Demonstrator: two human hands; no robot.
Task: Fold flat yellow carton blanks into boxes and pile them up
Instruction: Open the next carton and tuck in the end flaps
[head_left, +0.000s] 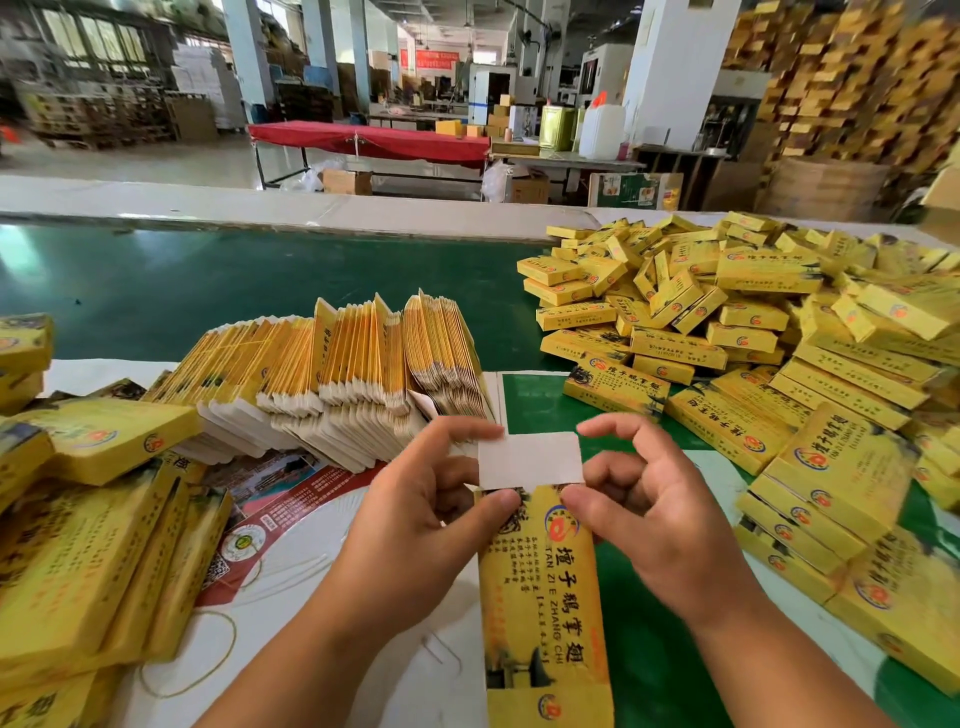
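Centrally, low in the frame, a left hand (415, 499) and right hand (644, 499) each pinch the top corners of a yellow carton (540, 597), its white flap (530, 460) raised. Fanned flat blanks (353, 364) stand just behind; folded boxes (737, 322) heap at right, more stacked boxes (88, 519) at left.

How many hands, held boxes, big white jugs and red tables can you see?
Hands: 2, the left hand and the right hand
Held yellow carton: 1
White jug: 1
Red-covered table: 1
Total: 5
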